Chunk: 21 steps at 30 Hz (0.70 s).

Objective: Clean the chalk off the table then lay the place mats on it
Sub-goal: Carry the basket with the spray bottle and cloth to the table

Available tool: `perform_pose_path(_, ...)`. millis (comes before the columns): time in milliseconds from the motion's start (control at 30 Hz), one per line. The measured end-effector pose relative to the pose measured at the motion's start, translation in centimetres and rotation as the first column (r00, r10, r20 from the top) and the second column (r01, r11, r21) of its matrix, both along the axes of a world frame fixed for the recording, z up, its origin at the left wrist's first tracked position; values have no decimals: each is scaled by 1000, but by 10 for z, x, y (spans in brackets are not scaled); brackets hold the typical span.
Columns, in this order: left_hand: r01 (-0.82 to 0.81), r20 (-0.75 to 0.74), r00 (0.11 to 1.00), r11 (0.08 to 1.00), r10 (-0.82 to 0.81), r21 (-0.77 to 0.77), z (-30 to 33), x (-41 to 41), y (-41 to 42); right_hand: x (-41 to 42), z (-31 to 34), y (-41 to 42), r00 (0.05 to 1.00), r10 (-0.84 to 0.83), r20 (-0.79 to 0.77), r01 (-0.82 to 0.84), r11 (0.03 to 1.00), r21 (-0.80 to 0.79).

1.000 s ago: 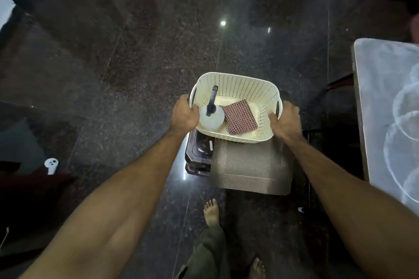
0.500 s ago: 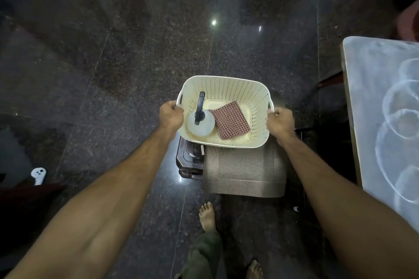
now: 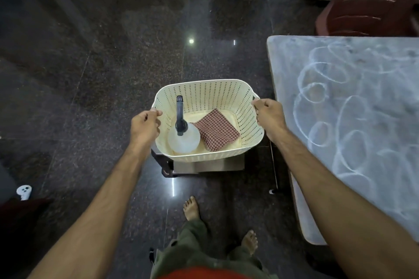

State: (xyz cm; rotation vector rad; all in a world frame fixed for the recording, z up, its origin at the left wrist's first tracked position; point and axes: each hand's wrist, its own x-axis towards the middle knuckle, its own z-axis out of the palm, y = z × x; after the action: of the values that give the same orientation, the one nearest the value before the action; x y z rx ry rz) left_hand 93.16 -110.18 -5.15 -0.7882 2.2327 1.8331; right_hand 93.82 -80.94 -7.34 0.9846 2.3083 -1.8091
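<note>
- Fingers of your left hand (image 3: 145, 125) were curled over the left rim of the cream perforated basket (image 3: 226, 93), gripping it at the handle.
- Fingers of your right hand (image 3: 269, 118) were curled the same way round the right rim, so you held the basket between both hands.
- Inside the basket, a translucent spray bottle (image 3: 184, 138) with a dark nozzle stood at the left, close to your left hand.
- A folded red-checked cloth (image 3: 217, 129) lay on the basket floor just to the right of the bottle and touching it.
- Under the cloth and bottle a pale yellow layer (image 3: 229, 115) covered the basket floor; you could not tell from this view what it was.
- Below the basket was a low dark stool (image 3: 164, 163) with a grey-brown mat (image 3: 208, 165) on top; whether the basket rested on it or was lifted clear could not be told.
- To your right stood the table (image 3: 285, 70), its grey top covered in looping white chalk marks (image 3: 317, 88), just beside your right hand but not touching the basket.
- A dark red chair (image 3: 371, 0) stood beyond the table's far edge.
- Your bare feet (image 3: 191, 208) were on the dark polished floor (image 3: 90, 75), and a small white object (image 3: 23, 191) lay far to the left.
</note>
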Motion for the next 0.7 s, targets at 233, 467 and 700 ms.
perform_pose_path(233,82,-23,996,996,-81,31,51,66,83,79,46,87,998,-19,-64,16,999,-39)
perform_pose_path(467,215,-60,975,976,-213,29,74,104,175,145,68,185,986,-123,-112,114,990,-82)
perform_pose_path(700,360,-58,932,931,-357,60,73,114,268,187,71,273,961,-255,-109,251,967,-49)
